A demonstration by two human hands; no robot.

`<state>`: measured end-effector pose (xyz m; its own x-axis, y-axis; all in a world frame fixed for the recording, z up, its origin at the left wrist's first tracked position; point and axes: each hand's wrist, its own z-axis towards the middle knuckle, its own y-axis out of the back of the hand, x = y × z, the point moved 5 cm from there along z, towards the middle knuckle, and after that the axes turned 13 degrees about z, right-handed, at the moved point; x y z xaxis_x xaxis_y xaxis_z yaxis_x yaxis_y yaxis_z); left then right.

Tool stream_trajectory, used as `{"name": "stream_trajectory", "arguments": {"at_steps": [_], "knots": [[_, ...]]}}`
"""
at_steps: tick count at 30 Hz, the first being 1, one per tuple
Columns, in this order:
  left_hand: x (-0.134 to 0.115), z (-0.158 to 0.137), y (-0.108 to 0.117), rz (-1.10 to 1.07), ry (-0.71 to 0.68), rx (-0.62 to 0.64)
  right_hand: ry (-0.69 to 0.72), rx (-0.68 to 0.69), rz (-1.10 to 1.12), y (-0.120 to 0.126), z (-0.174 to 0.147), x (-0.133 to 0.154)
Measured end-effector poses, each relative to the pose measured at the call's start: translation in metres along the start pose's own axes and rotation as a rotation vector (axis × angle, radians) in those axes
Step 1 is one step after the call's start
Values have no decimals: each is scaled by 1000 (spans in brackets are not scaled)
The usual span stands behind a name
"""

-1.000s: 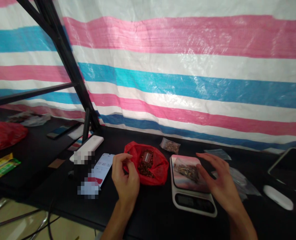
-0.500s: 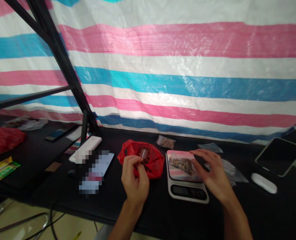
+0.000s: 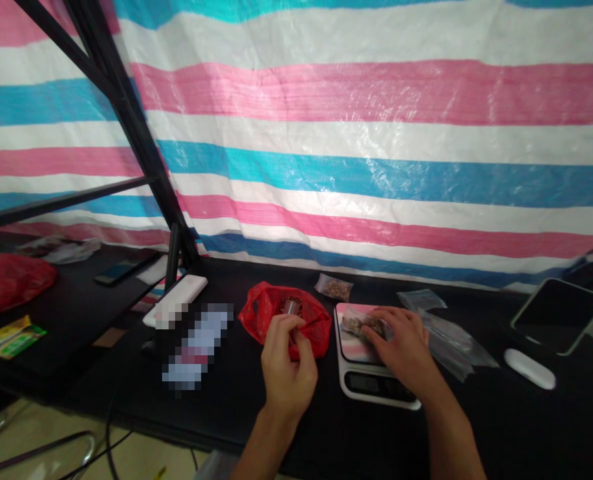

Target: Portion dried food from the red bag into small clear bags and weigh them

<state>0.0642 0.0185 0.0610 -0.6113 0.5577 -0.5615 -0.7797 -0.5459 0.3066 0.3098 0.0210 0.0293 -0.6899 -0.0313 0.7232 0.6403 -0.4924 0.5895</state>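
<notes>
Head view: the scale [image 3: 371,385] could be shoved if bumped. Near its ten o'clock, the red bag [image 3: 257,313] could be tipped by the curled left hand [image 3: 289,373], grip unclear. The packet [image 3: 353,323] on the scale, pinched by the right hand [image 3: 406,343], could be dropped if loose.

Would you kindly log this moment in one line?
left hand: by red plastic bag | right hand: at zip bag on digital scale

A clear pouch [image 3: 352,322] of brownish bits lies on a white scale [image 3: 347,387], whose dark display [image 3: 369,385] faces the desk's [image 3: 356,440] front edge. Nearer the desk's left edge, a red plastic bag [image 3: 259,308] sits open, brown pieces [image 3: 301,307] and a small clear container [image 3: 291,309] inside.
</notes>
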Motion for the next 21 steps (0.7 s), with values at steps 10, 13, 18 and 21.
{"name": "stream_trajectory", "arguments": {"at_steps": [10,13,18,21], "knots": [[14,-13,-31,-95,281,356,71,201,609,-39,-5,65],[27,-14,-35,-215,417,344,99,375,676,-58,-11,86],[40,-5,-30,-298,462,338,21,361,834,-71,-7,91],[43,0,-26,-294,487,344,35,318,748,-71,-3,90]]}}
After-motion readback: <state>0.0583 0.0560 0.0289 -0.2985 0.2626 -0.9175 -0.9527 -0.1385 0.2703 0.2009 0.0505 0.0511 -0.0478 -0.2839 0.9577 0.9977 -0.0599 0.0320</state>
